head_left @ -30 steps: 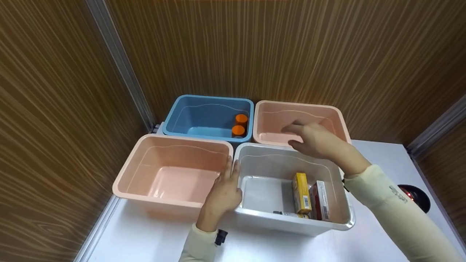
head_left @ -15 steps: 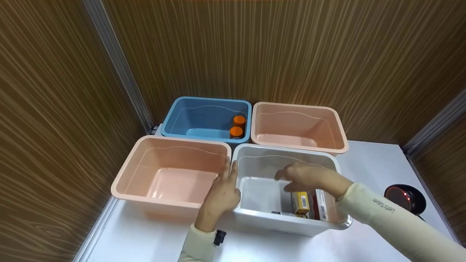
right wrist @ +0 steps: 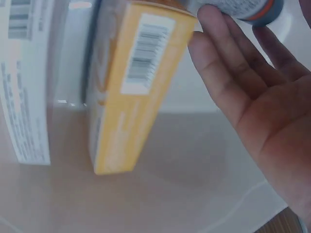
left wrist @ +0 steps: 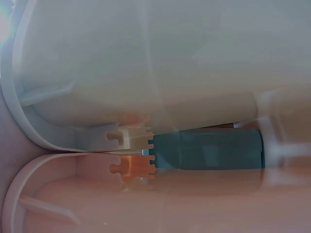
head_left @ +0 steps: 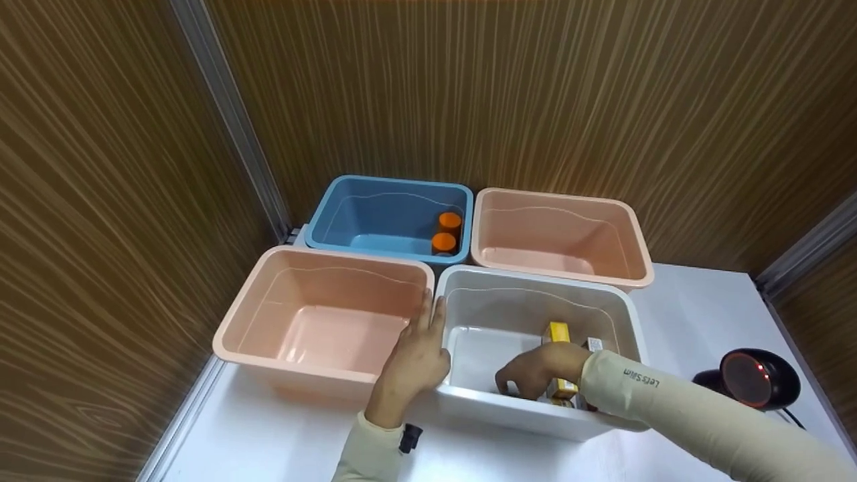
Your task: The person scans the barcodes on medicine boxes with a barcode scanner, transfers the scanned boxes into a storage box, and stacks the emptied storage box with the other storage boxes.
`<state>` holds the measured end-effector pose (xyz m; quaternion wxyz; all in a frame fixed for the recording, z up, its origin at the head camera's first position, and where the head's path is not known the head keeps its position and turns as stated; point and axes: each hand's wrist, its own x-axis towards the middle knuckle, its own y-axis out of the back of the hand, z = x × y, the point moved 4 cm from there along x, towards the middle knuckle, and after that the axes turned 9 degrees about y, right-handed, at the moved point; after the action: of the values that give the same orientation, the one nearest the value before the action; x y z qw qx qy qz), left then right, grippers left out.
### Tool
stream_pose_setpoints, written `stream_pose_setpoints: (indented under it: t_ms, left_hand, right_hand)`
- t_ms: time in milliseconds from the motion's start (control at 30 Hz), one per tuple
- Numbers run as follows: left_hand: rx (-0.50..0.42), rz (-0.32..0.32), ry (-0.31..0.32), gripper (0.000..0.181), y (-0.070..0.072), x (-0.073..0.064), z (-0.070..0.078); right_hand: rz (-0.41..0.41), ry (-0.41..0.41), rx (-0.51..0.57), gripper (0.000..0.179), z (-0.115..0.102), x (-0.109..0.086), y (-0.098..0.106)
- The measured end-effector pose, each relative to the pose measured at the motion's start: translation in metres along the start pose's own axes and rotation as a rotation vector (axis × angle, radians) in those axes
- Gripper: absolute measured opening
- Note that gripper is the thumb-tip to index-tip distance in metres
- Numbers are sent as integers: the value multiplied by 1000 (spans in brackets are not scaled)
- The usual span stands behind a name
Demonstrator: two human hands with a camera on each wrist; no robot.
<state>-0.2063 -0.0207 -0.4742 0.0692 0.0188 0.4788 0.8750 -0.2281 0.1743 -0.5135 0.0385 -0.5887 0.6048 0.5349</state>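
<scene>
Head view: a person's two bare hands work over a group of plastic bins.
Left hand: lies at the meeting rims of the near pink bin [head_left: 335,335] and the white bin [head_left: 482,355]; the left hand [head_left: 414,358] has its index and middle fingers straight and slightly parted, pointing away from the body.
Right hand: reaches down inside the white bin; in the right wrist view the fingers of the right hand [right wrist: 272,107] are loosely bent and parted. Whether they pinch anything cannot be told.
Bottle: at the right fingertips, a grey bottle [right wrist: 243,7] with an orange band, cut off by the frame edge; firm contact is unclear.
Yellow box: just beside the right fingers, the yellow box [right wrist: 141,97] leans, its barcode side showing.
White carton: on the far side of the yellow box from those fingers, the white carton [right wrist: 24,97] stands.
Blue bin: beyond the left fingertips, the blue bin [head_left: 375,214] holds two orange caps [head_left: 443,242].
Far pink bin: past the right fingers, the far pink bin [head_left: 535,231] sits behind the white one.
</scene>
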Motion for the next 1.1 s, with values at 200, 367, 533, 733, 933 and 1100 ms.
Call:
stream_pose_setpoints:
  t_ms: [200, 367, 533, 733, 933, 1100]
  left_hand:
    - [4, -16, 18, 80, 1, -2, 1]
    - [-4, -15, 14, 79, 0, -1, 1]
    - [-12, -10, -4, 79, 0, 0, 1]
    - [-11, 3, -11, 80, 0, -1, -2]
    - [-9, 19, -24, 79, 1, 1, -5]
    - [0, 32, -34, 79, 1, 2, -6]
  right_hand:
    - [-19, -44, 156, 27, 10, -1, -13]
    - [-13, -26, 170, 28, 14, 5, -14]
    - [7, 33, 14, 22, 15, 13, -11]
    - [179, 117, -32, 34, 7, 11, 7]
    - [376, 213, 45, 49, 4, 0, 33]
    - [509, 245, -13, 46, 7, -8, 45]
